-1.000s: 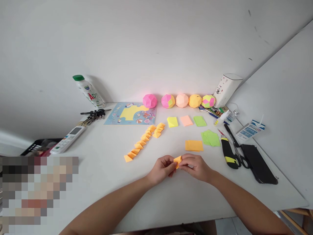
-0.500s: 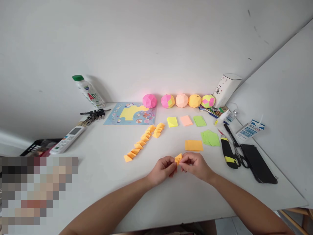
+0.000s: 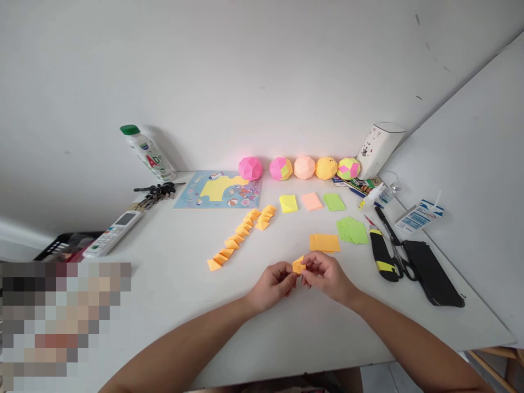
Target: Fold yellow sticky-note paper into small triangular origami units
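Observation:
A small folded orange paper piece [image 3: 299,266] is pinched between my two hands just above the white table [image 3: 229,338]. My left hand [image 3: 273,285] grips its left side, fingers closed. On the right side, my right hand [image 3: 327,277] holds it between thumb and fingers. Fingertips cover part of the paper's lower edge. Beyond my hands lies a stack of orange paper sheets [image 3: 325,243]. A slanting row of folded orange paper pieces [image 3: 235,240] runs to the left, with a shorter row [image 3: 266,217] beside its far end.
Yellow [image 3: 289,203], peach [image 3: 311,201] and green sticky notes [image 3: 334,202] lie farther back. Several paper balls [image 3: 304,168] line the wall. Scissors [image 3: 403,265], a box cutter [image 3: 382,254] and a black pouch [image 3: 434,273] are at right. A remote control [image 3: 114,233] and bottle [image 3: 149,154] stand left.
The orange paper between my fingers shows a wider, flatter face than before. My right fingers have shifted slightly on it; my left hand stays nearly still.

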`<state>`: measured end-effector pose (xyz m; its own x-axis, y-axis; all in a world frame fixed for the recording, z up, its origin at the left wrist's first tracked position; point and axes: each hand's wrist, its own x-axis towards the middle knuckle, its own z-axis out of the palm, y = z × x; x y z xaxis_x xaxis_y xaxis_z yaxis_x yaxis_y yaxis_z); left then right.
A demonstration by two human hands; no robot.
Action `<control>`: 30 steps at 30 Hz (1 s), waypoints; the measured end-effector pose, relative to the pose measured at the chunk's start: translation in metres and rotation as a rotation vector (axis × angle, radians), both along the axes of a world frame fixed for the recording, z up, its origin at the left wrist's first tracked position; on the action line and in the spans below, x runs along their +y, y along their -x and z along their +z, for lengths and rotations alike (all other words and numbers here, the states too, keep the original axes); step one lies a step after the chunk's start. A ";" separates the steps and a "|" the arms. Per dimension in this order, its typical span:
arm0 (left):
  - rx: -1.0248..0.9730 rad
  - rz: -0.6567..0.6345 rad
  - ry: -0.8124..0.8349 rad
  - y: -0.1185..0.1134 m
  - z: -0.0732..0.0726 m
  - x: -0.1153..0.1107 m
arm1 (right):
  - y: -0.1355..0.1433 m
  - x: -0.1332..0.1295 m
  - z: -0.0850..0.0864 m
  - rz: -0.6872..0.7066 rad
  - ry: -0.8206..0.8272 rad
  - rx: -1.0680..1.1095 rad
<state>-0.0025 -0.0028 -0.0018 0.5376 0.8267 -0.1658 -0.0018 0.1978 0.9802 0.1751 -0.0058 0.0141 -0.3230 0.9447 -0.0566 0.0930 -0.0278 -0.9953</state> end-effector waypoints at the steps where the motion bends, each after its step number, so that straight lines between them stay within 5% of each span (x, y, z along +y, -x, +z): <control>1: -0.003 -0.001 0.004 0.000 -0.001 0.000 | 0.001 -0.001 0.000 -0.007 -0.015 -0.015; 11: 0.022 -0.018 0.013 0.001 0.000 -0.001 | 0.002 -0.003 0.000 0.004 0.001 -0.003; 18: -0.025 -0.004 0.038 0.001 -0.005 0.000 | -0.004 0.002 0.003 0.116 -0.184 -0.119; 26: -0.102 0.118 0.099 -0.004 -0.006 0.004 | -0.007 0.007 -0.002 0.103 -0.007 0.014; 30: -0.129 0.149 0.119 -0.006 -0.004 0.007 | -0.007 0.011 -0.002 0.079 -0.054 0.031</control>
<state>0.0033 0.0039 -0.0063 0.4341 0.8773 -0.2048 -0.1632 0.3001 0.9398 0.1825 0.0050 0.0120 -0.3979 0.9174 0.0051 0.0618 0.0323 -0.9976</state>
